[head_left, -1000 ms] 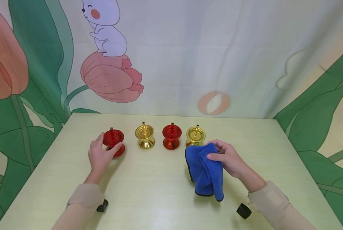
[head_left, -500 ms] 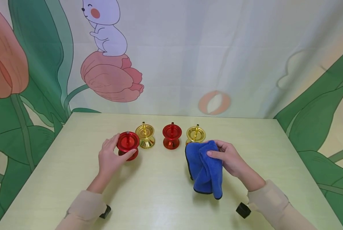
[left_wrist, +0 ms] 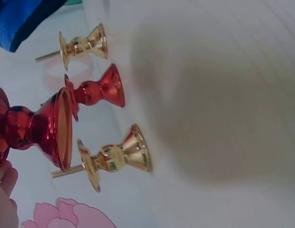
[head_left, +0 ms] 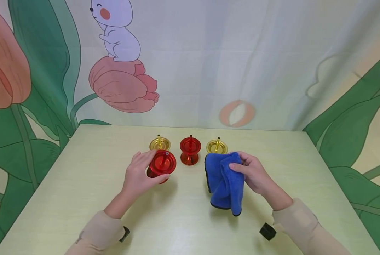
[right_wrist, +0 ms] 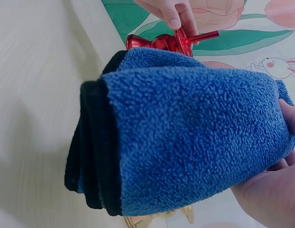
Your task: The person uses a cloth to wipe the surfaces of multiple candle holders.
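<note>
My left hand (head_left: 139, 176) grips a shiny red candle holder (head_left: 162, 163) by its upper dish, fingers at the far side and thumb at the near side. In the left wrist view its base hangs above the table. My right hand (head_left: 259, 176) pinches a folded blue cloth (head_left: 225, 179) with black edging, which hangs down from thumb and fingers. The right wrist view is mostly filled by the blue cloth (right_wrist: 195, 137). Beyond the hands stand a gold candle holder (head_left: 160, 143), a second red one (head_left: 190, 148) and another gold one (head_left: 217, 146), whose base the cloth hides.
All of this is over a pale wooden table (head_left: 190, 223). Behind its back edge hangs a printed curtain (head_left: 190, 71) with tulips and a white animal. A small black block (head_left: 268, 231) shows by the right cuff.
My left hand has lifted the red candle holder and carried it right and nearer, in front of the left gold one. My right hand stays nearly in place; the cloth has risen slightly.
</note>
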`<state>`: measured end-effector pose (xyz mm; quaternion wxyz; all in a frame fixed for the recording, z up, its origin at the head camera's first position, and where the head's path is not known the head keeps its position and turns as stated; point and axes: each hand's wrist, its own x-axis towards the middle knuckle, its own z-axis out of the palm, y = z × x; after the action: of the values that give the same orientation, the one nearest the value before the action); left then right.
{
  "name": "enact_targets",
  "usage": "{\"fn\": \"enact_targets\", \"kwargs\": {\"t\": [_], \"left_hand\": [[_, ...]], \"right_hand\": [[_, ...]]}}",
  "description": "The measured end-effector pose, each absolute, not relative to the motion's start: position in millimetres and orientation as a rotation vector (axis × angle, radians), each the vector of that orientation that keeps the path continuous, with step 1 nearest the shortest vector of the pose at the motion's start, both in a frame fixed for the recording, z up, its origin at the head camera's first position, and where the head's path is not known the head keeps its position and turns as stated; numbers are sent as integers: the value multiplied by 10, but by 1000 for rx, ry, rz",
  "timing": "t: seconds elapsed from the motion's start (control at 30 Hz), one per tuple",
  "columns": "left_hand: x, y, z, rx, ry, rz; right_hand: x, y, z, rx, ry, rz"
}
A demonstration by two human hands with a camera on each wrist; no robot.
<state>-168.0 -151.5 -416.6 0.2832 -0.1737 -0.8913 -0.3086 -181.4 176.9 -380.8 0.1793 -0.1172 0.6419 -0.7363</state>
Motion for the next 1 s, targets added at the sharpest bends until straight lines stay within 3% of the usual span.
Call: {"fn": "enact_targets", "kwargs": {"t": [0.7, 1.0], "left_hand": [[-1639, -1075, -3890, -811, -2687, -688], [-1652, -929, -3816, -816, -2782, -594]], "right_hand": [[-1849, 1481, -3678, -429, 1898, -2055], [-1855, 1380, -3665, -528, 2034, -1963]]}}
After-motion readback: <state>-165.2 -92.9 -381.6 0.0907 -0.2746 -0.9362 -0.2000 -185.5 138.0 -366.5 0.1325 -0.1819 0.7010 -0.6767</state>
